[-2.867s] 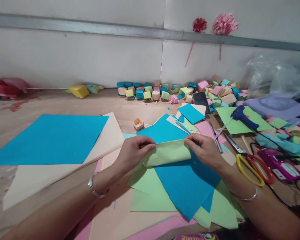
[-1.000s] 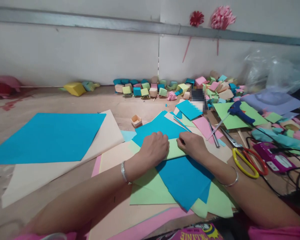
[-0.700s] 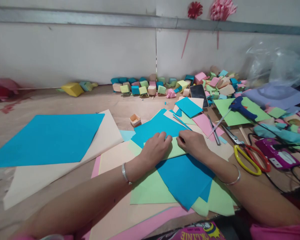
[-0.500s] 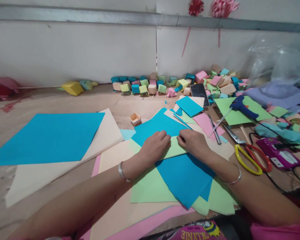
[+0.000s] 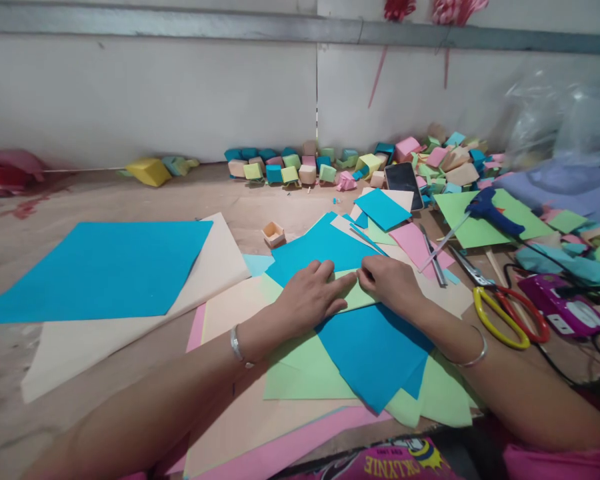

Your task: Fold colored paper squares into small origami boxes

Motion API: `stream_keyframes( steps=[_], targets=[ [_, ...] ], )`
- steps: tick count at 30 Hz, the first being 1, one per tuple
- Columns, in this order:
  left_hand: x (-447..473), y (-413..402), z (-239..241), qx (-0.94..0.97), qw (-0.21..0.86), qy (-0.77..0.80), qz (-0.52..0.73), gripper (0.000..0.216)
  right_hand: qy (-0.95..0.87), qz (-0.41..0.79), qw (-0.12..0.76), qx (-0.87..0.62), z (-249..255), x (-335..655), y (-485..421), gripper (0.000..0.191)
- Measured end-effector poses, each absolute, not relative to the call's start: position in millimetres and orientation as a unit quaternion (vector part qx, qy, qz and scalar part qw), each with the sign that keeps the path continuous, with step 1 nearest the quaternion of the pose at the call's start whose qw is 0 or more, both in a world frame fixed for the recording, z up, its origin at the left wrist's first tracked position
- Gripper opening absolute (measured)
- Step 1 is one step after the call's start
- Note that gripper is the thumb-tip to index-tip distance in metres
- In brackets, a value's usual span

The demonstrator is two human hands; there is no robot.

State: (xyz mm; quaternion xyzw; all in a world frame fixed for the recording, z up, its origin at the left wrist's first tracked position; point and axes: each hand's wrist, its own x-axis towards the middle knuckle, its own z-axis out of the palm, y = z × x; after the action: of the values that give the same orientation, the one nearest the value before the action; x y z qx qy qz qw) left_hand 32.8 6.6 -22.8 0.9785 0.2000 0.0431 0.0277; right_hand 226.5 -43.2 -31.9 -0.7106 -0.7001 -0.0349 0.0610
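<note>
A folded strip of light green paper (image 5: 363, 299) lies across the middle of a loose stack of sheets. My left hand (image 5: 313, 293) rests on its left part, the index finger stretched along the strip toward the right and the thumb apart. My right hand (image 5: 393, 283) is closed at the strip's upper right, fingers curled and pinching its edge. Blue paper (image 5: 375, 360) shows below the strip, and another blue sheet (image 5: 325, 247) lies above it. Green sheets (image 5: 300, 380) spread out underneath.
A large blue sheet (image 5: 105, 273) lies left on a cream sheet (image 5: 230, 250). A small open paper box (image 5: 273, 234) stands behind the stack. To the right are scissors (image 5: 503, 317), a cutter knife (image 5: 434, 257), a glue gun (image 5: 493, 212) and a phone (image 5: 404, 185). Folded paper cubes (image 5: 307, 175) line the wall.
My left hand has uncurled from a fist, its index finger now reaching along the green strip toward my right hand. The right hand stays nearly in place. The view has shifted slightly.
</note>
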Motion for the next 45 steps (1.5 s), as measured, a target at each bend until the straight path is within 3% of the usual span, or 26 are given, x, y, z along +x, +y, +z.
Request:
stream_keyframes(
  steps=[17, 22, 27, 33, 39, 43, 45],
  targets=[
    [28.4, 18.0, -9.6, 0.977, 0.106, 0.185, -0.008, 0.062, -0.695, -0.01, 0.083, -0.715, -29.0, 235.6, -42.9, 0.021],
    [30.1, 20.2, -12.8, 0.975, 0.121, 0.187, 0.013, 0.061, -0.729, -0.033, 0.112, -0.675, -15.8, 231.3, -53.6, 0.036],
    [31.2, 22.1, -18.2, 0.975, 0.126, 0.183, 0.03, 0.05, -0.793, 0.053, 0.095, -0.599, -18.9, 211.9, -57.9, 0.03],
    [30.9, 23.0, -20.0, 0.974, 0.133, 0.183, 0.027, 0.055, -0.785, 0.177, 0.062, -0.591, -17.7, 220.9, -49.1, 0.022],
    [29.0, 22.6, -18.9, 0.973, 0.135, 0.187, 0.033, 0.059, -0.757, 0.184, -0.016, -0.627, -6.3, 256.5, -48.3, 0.025],
    [28.3, 23.2, -19.2, 0.971, 0.148, 0.185, 0.031, 0.056, -0.722, 0.105, -0.08, -0.679, 3.7, 282.5, -51.2, 0.029],
    [28.2, 24.1, -19.7, 0.971, 0.149, 0.182, 0.032, 0.058, -0.718, 0.083, -0.07, -0.688, 8.8, 283.6, -52.6, 0.029]
  ],
)
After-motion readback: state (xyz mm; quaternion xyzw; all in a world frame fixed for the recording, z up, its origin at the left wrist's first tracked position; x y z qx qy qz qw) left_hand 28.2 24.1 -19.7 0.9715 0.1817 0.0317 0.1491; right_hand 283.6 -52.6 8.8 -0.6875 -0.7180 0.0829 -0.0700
